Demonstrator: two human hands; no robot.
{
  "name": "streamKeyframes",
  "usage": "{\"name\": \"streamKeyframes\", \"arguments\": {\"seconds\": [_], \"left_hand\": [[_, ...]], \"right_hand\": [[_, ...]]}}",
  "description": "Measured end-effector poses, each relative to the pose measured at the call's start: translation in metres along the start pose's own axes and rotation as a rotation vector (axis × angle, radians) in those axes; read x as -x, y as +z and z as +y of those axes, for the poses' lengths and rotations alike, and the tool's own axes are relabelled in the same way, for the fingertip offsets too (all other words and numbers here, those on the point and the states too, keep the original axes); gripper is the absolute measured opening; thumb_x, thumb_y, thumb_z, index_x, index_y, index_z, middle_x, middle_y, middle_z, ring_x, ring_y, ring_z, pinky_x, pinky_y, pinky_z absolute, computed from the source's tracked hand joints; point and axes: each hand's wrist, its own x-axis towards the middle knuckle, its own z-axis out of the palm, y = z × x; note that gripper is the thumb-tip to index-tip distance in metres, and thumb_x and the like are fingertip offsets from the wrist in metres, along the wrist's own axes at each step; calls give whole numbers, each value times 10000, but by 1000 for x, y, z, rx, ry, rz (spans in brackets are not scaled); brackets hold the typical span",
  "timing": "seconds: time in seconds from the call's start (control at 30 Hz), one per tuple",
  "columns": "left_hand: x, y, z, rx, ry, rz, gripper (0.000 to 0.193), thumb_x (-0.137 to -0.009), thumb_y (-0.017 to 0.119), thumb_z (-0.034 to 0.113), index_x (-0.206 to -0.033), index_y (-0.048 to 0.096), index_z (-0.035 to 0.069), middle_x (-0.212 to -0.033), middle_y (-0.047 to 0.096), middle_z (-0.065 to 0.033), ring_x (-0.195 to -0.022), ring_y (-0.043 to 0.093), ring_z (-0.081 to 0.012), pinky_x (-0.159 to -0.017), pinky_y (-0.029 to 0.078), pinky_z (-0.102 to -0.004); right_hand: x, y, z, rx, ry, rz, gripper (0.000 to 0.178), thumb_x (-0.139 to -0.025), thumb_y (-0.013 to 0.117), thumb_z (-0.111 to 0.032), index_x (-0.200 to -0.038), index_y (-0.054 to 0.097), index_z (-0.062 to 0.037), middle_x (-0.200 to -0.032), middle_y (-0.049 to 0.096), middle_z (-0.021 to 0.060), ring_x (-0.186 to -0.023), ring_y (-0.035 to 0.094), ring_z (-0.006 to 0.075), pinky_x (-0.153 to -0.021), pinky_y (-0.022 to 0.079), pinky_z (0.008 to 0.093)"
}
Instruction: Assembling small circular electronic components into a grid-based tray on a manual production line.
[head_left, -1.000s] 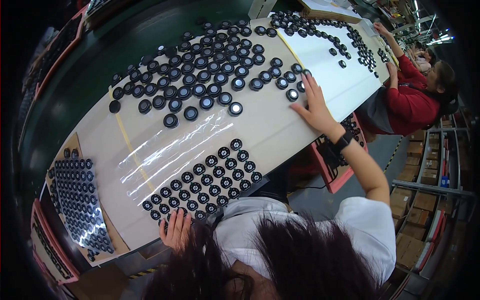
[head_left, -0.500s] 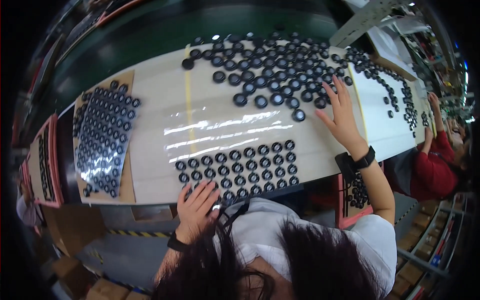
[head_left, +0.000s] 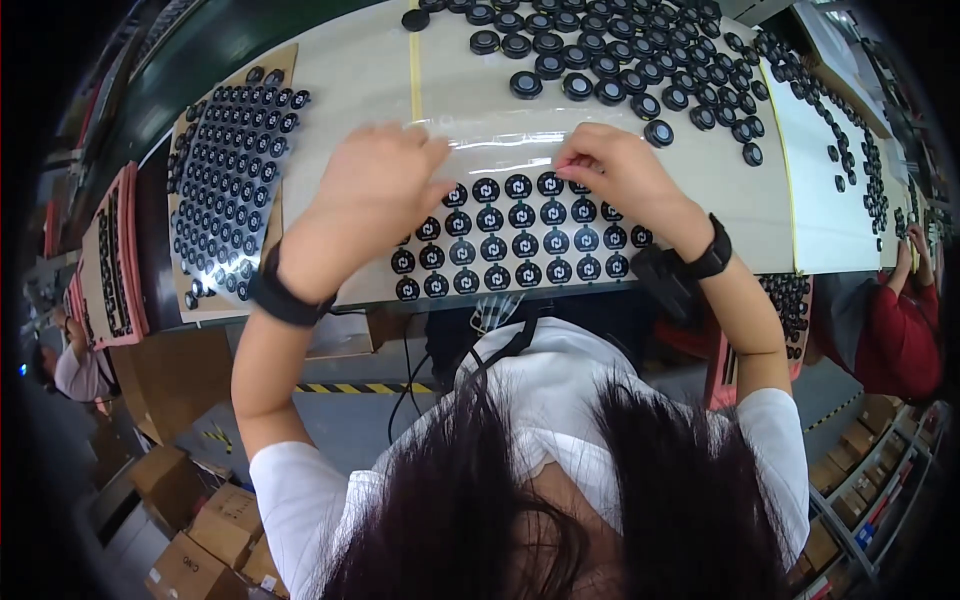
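Observation:
On the table in front of me lies a clear plastic sheet (head_left: 480, 150) with rows of round black stickers (head_left: 525, 243) bearing a white mark. My right hand (head_left: 625, 175) is over the sheet's upper right, thumb and forefinger pinched together beside the top row; whatever is between them is too small to make out. Blurred by motion, my left hand (head_left: 380, 180) hovers over the sheet's left side, its thumb apart from the fingers and nothing visible in it. Beyond the sheet, many round black parts (head_left: 577, 86) with grey centres are spread out.
To the left, a cardboard sheet (head_left: 280, 75) carries a clear sheet covered with black round parts (head_left: 225, 180). Yellow tape lines (head_left: 417, 80) cross the table. Pink-edged trays (head_left: 130, 240) stand at the left. A person in red (head_left: 905, 325) works at far right. Cardboard boxes (head_left: 225, 520) sit below left.
My left hand has risen from the sheet's lower left corner to its upper left. My right hand has come back from the loose parts, its spread fingers now pinched. The view has shifted.

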Motion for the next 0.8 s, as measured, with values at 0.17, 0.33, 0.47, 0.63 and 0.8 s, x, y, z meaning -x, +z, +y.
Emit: {"name": "streamKeyframes", "arguments": {"seconds": [0.17,0.33,0.47,0.63,0.8], "left_hand": [[-54,15,-10,-61,44,54,248,-681,627,205,-869,559,58,-771,592,-75,-763,578,-281,-638,458,-376],[-95,25,-8,-15,53,159,278,-667,638,198,-891,552,56,-812,576,-95,-782,570,-281,-623,458,-374],[-115,47,-19,144,80,121,303,-671,638,175,-929,533,56,-865,564,-116,-835,554,-273,-661,451,-353],[-119,49,-23,532,-19,151,315,-720,620,164,-990,505,47,-889,564,-124,-853,572,-243,-693,465,-318],[-96,10,-19,1682,-325,-45,362,-779,581,119,-1093,428,25,-880,568,-111,-788,607,-214,-682,508,-285]], "right_hand": [[-11,7,2,-112,124,-58,78,-699,631,-60,-740,587,-9,-692,553,78,-619,544,165,-586,442,254],[-20,-2,-6,-26,214,-201,107,-661,645,-131,-709,614,-41,-708,603,105,-661,574,232,-605,453,310],[-28,-6,-11,59,229,-334,38,-709,621,-43,-719,588,-25,-719,593,52,-647,562,128,-598,442,259],[-33,-22,9,-323,250,-575,56,-732,618,-56,-733,572,-25,-824,614,48,-769,576,121,-696,447,271],[-29,-29,16,-841,212,-332,62,-765,597,-63,-760,537,-47,-1011,574,98,-979,523,164,-848,404,296]]}}
